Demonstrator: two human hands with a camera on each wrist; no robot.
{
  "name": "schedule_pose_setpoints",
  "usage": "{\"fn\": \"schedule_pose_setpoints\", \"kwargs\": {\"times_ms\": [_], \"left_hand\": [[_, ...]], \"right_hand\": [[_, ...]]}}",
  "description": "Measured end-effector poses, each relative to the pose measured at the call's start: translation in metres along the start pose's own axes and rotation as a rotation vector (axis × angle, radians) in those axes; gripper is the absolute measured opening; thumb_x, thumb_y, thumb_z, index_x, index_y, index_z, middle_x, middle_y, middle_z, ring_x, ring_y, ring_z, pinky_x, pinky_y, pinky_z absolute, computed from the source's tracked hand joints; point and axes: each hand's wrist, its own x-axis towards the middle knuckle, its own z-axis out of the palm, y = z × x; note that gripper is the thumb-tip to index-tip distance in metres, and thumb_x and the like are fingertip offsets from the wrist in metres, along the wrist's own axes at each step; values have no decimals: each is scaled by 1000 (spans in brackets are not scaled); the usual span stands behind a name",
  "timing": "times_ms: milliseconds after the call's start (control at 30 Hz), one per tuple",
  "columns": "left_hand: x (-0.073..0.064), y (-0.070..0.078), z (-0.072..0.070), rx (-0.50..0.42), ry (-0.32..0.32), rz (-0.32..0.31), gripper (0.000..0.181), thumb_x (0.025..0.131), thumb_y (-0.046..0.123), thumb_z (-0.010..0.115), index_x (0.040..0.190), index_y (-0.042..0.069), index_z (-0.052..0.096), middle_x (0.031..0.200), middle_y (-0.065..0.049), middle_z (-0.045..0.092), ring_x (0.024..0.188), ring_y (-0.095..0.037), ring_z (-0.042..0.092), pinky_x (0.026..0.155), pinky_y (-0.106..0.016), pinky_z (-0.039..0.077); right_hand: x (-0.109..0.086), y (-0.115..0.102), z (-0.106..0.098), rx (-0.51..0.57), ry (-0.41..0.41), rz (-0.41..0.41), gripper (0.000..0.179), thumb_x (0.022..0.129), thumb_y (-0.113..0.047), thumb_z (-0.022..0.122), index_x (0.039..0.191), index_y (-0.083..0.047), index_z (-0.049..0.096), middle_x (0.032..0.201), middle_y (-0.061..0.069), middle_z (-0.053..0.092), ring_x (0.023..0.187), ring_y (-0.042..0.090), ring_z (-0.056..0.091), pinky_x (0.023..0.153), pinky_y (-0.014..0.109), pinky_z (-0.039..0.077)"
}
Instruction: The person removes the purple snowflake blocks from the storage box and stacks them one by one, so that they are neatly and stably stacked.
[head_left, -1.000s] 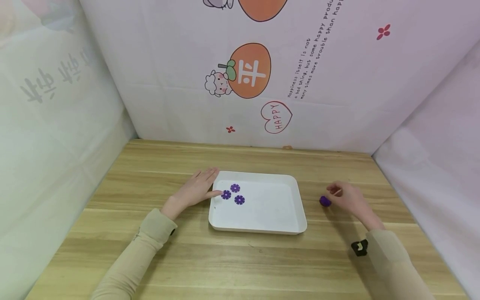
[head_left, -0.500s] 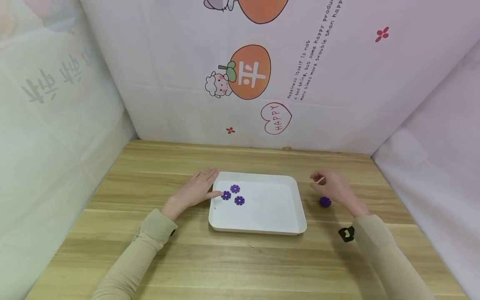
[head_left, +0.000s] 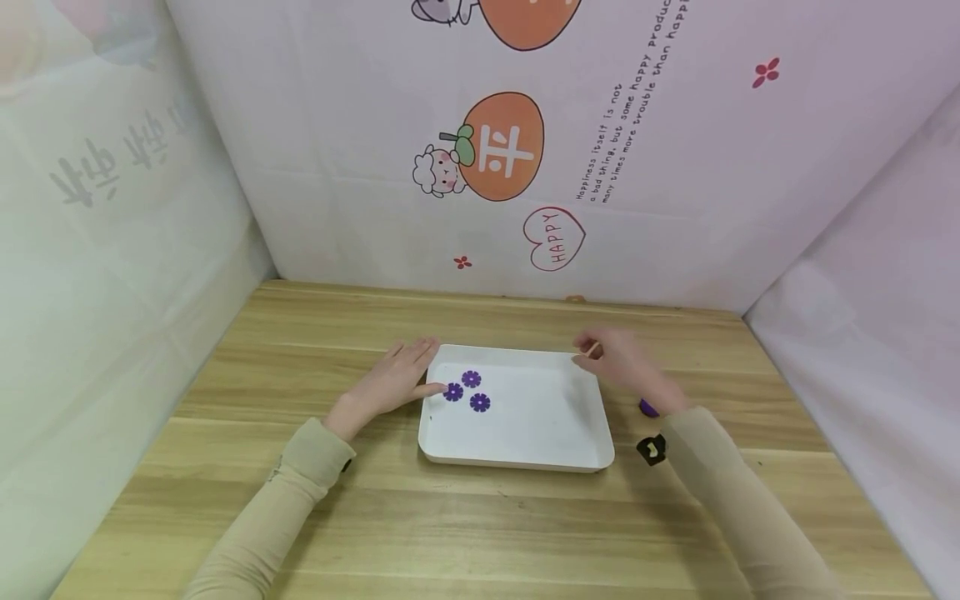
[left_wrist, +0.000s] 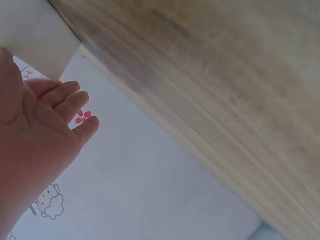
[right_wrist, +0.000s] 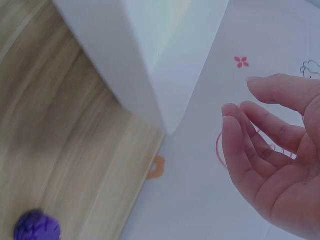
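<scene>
My left hand (head_left: 390, 379) rests at the left side of a white tray (head_left: 540, 433), fingers extended along the rim and thumb over the inside. Near that thumb, three flat purple flower-shaped pieces (head_left: 480, 402) with notched edges lie in the tray. My right hand (head_left: 618, 358) is over the tray's back right corner. In the right wrist view its fingers (right_wrist: 232, 132) are loosely bent, apart from the thumb, with nothing between them. A rounded purple lump (right_wrist: 37, 227) with a notched surface sits on the table right of the tray, partly covered by the right forearm in the head view.
The wooden table (head_left: 480, 533) is enclosed by white printed cloth (head_left: 360, 167) at the back and both sides. A small black device (head_left: 651, 450) is worn at the right wrist.
My right hand has left the purple lump and moved left to the tray's back right corner. The lump stays on the table. The left hand and the flower pieces have not moved.
</scene>
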Motion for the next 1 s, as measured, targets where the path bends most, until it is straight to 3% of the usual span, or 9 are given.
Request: {"fn": "schedule_pose_setpoints", "kwargs": {"times_ms": [167,633,1000], "left_hand": [[-1,3,-5,-37,-26,-12,83,99,53,51,155,-2,24,162,-20,27,151,-37,28,126,-56,19],[0,1,-4,-19,-35,-16,83,99,54,50,155,-2,24,162,-19,27,152,-35,27,126,-55,19],[0,1,-4,-15,-27,-12,83,99,54,51,155,-2,25,162,-19,28,151,-35,28,126,-56,19]], "right_hand": [[12,-14,8,17,-26,-29,23,89,-11,71,107,3,69,100,15,73,85,22,70,71,33,61],[35,-40,34,6,-101,-112,24,89,-11,72,109,1,70,97,11,73,82,18,70,75,32,62],[42,-60,46,26,-169,-120,23,87,-11,74,107,1,70,97,11,73,85,18,69,79,32,61]]}}
